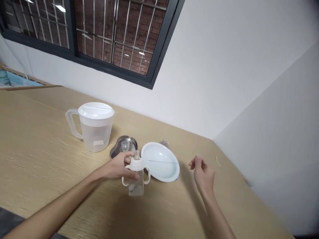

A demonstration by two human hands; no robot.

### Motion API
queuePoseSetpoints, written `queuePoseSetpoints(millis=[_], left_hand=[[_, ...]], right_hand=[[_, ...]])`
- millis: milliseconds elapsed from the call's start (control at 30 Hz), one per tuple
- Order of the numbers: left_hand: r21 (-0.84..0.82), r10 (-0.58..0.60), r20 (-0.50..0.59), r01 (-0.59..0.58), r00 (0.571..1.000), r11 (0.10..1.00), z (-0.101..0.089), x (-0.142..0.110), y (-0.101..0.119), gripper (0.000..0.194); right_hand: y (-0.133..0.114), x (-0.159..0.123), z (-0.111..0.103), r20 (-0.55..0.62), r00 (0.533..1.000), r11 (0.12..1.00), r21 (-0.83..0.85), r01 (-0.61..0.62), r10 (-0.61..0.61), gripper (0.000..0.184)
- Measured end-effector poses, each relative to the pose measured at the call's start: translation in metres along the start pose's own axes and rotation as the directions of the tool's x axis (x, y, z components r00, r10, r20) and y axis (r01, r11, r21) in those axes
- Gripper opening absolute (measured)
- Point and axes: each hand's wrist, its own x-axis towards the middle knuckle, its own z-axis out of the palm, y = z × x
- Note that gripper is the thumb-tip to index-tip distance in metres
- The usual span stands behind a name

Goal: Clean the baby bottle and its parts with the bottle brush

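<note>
Head view: bottle (138, 164), long axis upright, teat (137, 154) up.

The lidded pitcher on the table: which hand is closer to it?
Left. The left hand, holding the bottle, is in front and right of the pitcher; the right hand is farther right, past the plate.

The left hand (121, 166) hides one part of the baby bottle (136, 165) and the near edge of the metal tray (115, 151). A fluffy grey thing (164, 143) is mostly covered by the white plate (158, 170). The thin line (163, 162) over this plate is too fine to tell whether the right hand (203, 174) pinches its end. The top edge cuts the window (72, 30).
</note>
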Motion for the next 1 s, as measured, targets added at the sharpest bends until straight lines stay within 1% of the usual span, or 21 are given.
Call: queuePoseSetpoints(millis=[100, 200, 300, 400, 533, 633, 800, 933, 1000], left_hand=[[0.047, 0.014, -0.026, -0.013, 1.000, 0.999, 0.004, -0.002, 0.002, 0.062], [0.169, 0.059, -0.105, -0.041, 0.993, 0.985, 0.010, -0.004, 0.004, 0.074], [0.334, 0.104, -0.164, -0.044, 0.981, 0.942, 0.015, -0.005, 0.005, 0.079], [0.417, 0.106, -0.185, -0.020, 0.977, 0.909, 0.016, -0.005, 0.003, 0.082], [0.484, 0.100, -0.182, 0.000, 0.978, 0.875, 0.017, -0.002, -0.003, 0.086], [0.509, 0.109, -0.195, 0.005, 0.975, 0.861, 0.019, -0.001, -0.005, 0.085], [0.525, 0.144, -0.138, -0.051, 0.980, 0.849, 0.022, -0.001, -0.003, 0.079], [0.640, 0.170, -0.124, -0.052, 0.978, 0.767, 0.019, -0.003, -0.007, 0.080], [0.683, 0.190, -0.129, -0.052, 0.973, 0.728, 0.017, -0.003, -0.011, 0.086]], right_hand=[[0.024, 0.002, -0.005, -0.126, 0.989, 0.996, -0.035, -0.084, 0.079, 0.062], [0.041, 0.002, -0.008, -0.176, 0.974, 0.987, -0.058, -0.152, 0.140, 0.067], [0.050, 0.001, -0.008, -0.203, 0.970, 0.986, -0.072, -0.153, 0.135, 0.063], [0.056, -0.002, -0.005, -0.228, 0.965, 0.984, -0.090, -0.151, 0.127, 0.055], [0.062, -0.004, 0.001, -0.200, 0.975, 0.982, -0.145, -0.123, 0.092, 0.053], [0.064, -0.004, 0.002, -0.186, 0.980, 0.982, -0.156, -0.103, 0.074, 0.051], [0.065, -0.004, 0.001, -0.177, 0.982, 0.982, -0.168, -0.092, 0.062, 0.052], [0.064, -0.003, 0.002, -0.114, 0.993, 0.982, -0.185, -0.049, 0.028, 0.053], [0.065, -0.003, 0.003, -0.086, 0.996, 0.981, -0.193, -0.028, 0.011, 0.053]])
